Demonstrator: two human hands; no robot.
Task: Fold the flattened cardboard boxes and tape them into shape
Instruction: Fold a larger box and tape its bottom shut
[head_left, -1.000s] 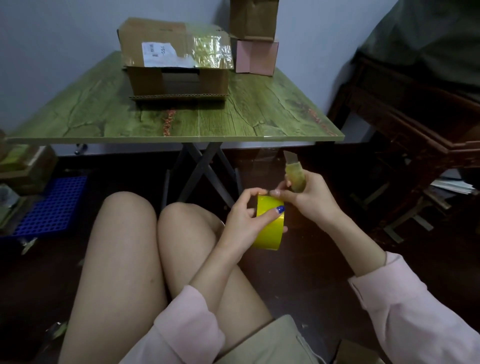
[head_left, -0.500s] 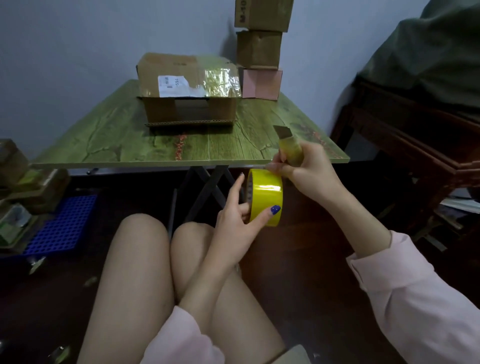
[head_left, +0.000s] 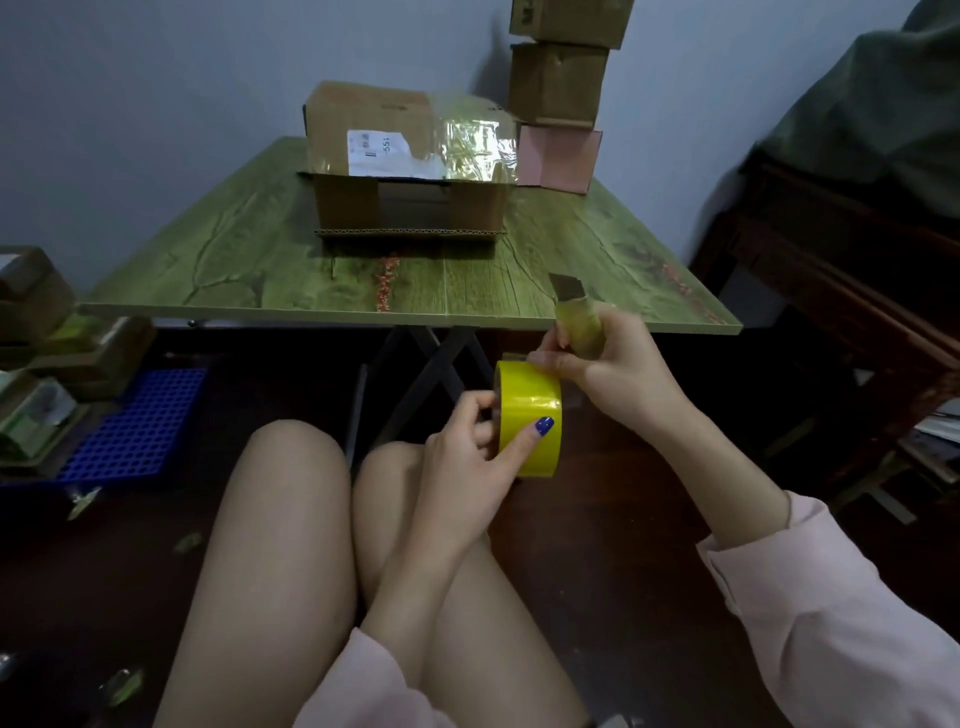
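Observation:
My left hand grips a yellow tape roll below the table's front edge, its thumb across the roll's face. My right hand holds a small tape-wrapped cutter upright, and its fingertips touch the top of the roll. On the green table stands a taped brown cardboard box with a white label, its front flap gaping.
Small boxes are stacked at the table's back right, a pink one at the bottom. A blue perforated crate and cardboard clutter lie on the floor at left. Dark wooden furniture stands at right.
Both hands rose with the tape roll toward the table's front edge. The view tilted up, showing more of the box stack.

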